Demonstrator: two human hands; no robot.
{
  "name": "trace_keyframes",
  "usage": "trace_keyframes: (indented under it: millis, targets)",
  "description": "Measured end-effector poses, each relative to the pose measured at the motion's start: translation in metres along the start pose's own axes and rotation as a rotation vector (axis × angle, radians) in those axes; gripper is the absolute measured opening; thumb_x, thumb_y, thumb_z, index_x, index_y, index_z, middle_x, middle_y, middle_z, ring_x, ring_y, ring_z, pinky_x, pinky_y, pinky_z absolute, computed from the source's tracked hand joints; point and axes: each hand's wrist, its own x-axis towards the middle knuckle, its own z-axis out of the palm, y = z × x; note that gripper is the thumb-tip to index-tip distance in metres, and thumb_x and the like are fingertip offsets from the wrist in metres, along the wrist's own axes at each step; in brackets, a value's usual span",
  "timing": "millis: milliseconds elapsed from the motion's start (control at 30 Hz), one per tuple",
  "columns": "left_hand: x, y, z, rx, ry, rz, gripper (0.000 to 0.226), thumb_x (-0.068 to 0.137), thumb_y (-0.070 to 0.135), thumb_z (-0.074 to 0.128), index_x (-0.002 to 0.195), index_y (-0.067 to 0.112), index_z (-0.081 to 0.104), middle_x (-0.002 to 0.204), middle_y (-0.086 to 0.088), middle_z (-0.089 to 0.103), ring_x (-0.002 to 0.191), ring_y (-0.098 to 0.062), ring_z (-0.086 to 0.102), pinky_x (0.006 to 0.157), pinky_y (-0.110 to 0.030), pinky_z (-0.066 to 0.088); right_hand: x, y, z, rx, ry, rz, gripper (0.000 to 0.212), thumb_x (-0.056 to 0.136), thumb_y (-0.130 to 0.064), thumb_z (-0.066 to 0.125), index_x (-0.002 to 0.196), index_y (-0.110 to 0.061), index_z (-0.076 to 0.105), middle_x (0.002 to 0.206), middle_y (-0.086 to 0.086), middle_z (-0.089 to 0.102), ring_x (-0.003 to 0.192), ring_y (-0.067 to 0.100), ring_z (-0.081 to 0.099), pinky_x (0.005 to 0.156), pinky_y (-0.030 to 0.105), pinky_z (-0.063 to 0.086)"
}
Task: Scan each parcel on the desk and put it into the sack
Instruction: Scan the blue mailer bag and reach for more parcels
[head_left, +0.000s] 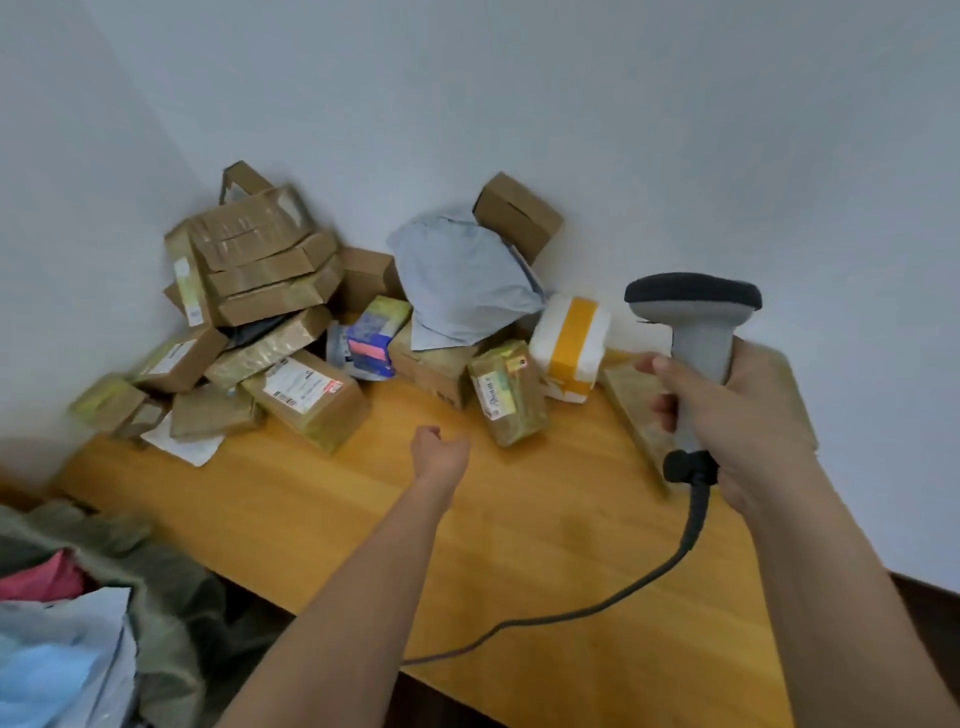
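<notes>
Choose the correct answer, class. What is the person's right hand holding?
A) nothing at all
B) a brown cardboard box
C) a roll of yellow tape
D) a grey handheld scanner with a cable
D: the right hand grips the handle of the grey scanner, and its dark cable trails across the wooden desk, while the left hand holds nothing.

pale walls (623, 104) meet in a corner behind a wooden desk (519, 545)

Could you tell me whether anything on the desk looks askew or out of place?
Yes: the stacked cardboard boxes in the corner lean unevenly, and one brown box sits tilted against the wall atop the grey mailer bag.
</notes>
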Motion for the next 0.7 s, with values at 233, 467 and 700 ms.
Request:
trace_keyframes:
  millis: [233,467,700]
  targets:
    - [0.026,0.014,0.079,-0.138,-0.121,-0.083,0.089,0.090,0.021,0.069,0.155,0.016,0.009,0.143,-0.011,0.043,0.117,-0.033,0.057,0.093,-0.044,0.052,0.061,0.022,-0.041,-0.126,-0.108,0.034,0.003,0.094,-0.021,0.064,0.091,-0.022,0.062,0.090,0.011,0.072,0.051,0.003,0.055,0.059,0.030,0.050]
    - [0.071,0.012,0.097,-0.131,-0.102,-0.037,0.068,0.089,0.010,0.069,0.147,0.013,0.034,0.142,-0.006,0.049,0.118,-0.023,0.052,0.089,-0.032,0.040,0.100,0.063,-0.043,-0.132,-0.198,0.130,0.006,0.093,-0.021,0.065,0.096,-0.016,0.064,0.075,-0.005,0.070,0.051,0.005,0.053,0.054,0.022,0.048]
    - [0.062,-0.012,0.106,-0.152,-0.115,-0.214,0.024,0.096,0.021,0.060,0.115,0.007,0.055,0.106,-0.011,0.062,0.073,-0.018,0.060,0.065,-0.028,0.049,0.118,0.088,-0.034,-0.101,-0.180,0.200,0.011,0.095,-0.021,0.063,0.105,-0.014,0.061,0.081,-0.001,0.072,0.049,0.005,0.053,0.053,0.024,0.047]
